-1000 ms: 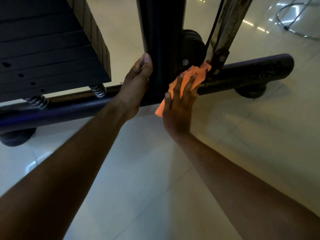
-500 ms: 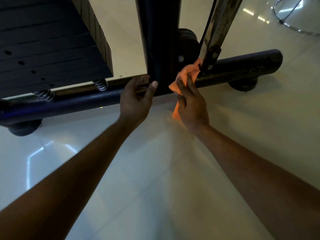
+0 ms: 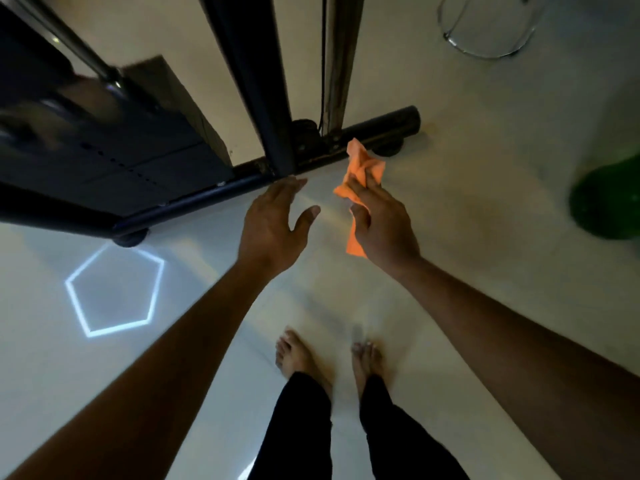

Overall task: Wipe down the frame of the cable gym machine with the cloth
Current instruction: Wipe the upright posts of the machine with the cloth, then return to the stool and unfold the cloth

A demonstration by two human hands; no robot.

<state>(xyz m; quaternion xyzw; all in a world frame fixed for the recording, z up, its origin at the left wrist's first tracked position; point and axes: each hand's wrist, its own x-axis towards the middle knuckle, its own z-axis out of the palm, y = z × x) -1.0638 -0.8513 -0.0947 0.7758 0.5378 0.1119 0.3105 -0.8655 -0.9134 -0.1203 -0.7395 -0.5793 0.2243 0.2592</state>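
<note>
Right hand (image 3: 384,223) fingers clamped on orange cloth (image 3: 363,169), seemingly clear of frame (image 3: 263,98); left hand (image 3: 273,223) fingers apart, empty.

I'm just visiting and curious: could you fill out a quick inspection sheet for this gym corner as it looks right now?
Surface: pale glossy floor, with a hexagon light reflection.
Job's things: orange cloth, crumpled, off the frame; black base bar; dark upright post; weight stack.
Clutter: green object at right, blurred.
Grips: right hand holds the cloth; left hand open, empty, apart from the bar.
Cables: thin black cable running down beside the post.
Surroundings: bare feet; chrome ring base.
</note>
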